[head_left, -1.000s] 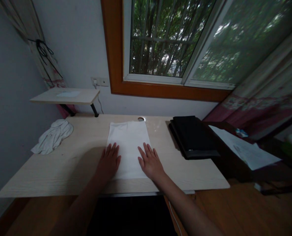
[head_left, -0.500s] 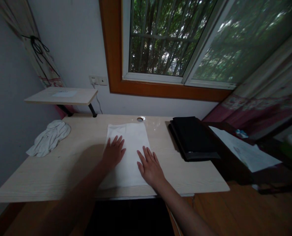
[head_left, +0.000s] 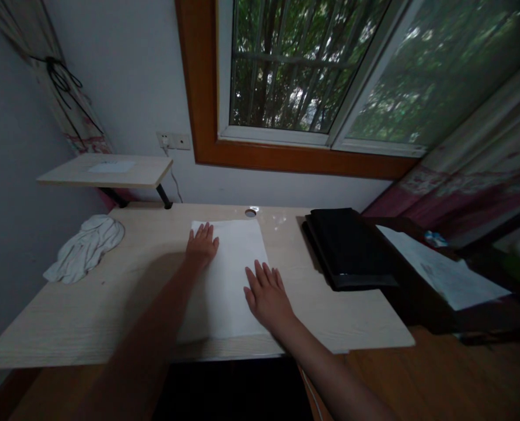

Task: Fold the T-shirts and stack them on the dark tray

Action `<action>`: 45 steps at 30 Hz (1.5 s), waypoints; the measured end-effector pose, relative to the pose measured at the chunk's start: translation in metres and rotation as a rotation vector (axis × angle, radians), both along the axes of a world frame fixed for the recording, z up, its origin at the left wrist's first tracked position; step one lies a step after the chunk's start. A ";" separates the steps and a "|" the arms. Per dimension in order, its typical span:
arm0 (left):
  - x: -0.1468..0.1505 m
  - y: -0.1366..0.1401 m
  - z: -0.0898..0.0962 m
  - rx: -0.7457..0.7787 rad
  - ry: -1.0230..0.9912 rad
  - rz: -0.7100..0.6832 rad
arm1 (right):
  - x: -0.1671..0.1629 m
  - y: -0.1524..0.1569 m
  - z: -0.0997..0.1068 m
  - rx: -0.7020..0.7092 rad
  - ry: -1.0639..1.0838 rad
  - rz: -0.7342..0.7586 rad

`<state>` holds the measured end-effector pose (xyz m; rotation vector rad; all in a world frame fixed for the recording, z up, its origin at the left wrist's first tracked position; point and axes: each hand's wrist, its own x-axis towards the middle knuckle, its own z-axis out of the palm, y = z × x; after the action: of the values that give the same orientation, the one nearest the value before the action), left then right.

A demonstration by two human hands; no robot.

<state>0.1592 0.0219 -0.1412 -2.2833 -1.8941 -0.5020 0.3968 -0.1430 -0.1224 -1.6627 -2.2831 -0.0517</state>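
Observation:
A white rectangular sheet, likely cloth (head_left: 234, 275), lies flat on the pale wooden desk (head_left: 124, 251) in front of me. My left hand (head_left: 202, 245) rests palm down on its far left part, fingers stretched toward the top edge. Over the right edge of the sheet lies my right hand (head_left: 267, 295), also flat, with its fingers spread. Neither hand grasps anything. Part of the sheet's left edge is hidden by my left hand and forearm.
A crumpled pale cloth (head_left: 87, 248) lies at the desk's left. Black folders (head_left: 350, 245) are stacked on the right. A small raised shelf (head_left: 146, 169) stands at the back left, near a wall socket (head_left: 172, 141). Papers (head_left: 444, 269) lie on a dark surface further right.
My left hand has slid away from me along the sheet, toward its far left corner. The right hand has stayed in nearly the same place.

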 end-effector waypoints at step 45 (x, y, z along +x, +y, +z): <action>-0.094 -0.029 -0.017 -0.033 0.001 0.021 | 0.060 0.121 -0.018 -0.106 0.159 0.050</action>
<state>0.0651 -0.0076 -0.1578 -2.2813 -1.9378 -0.4704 0.4572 -0.0216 -0.1407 -1.5975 -2.2403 0.2090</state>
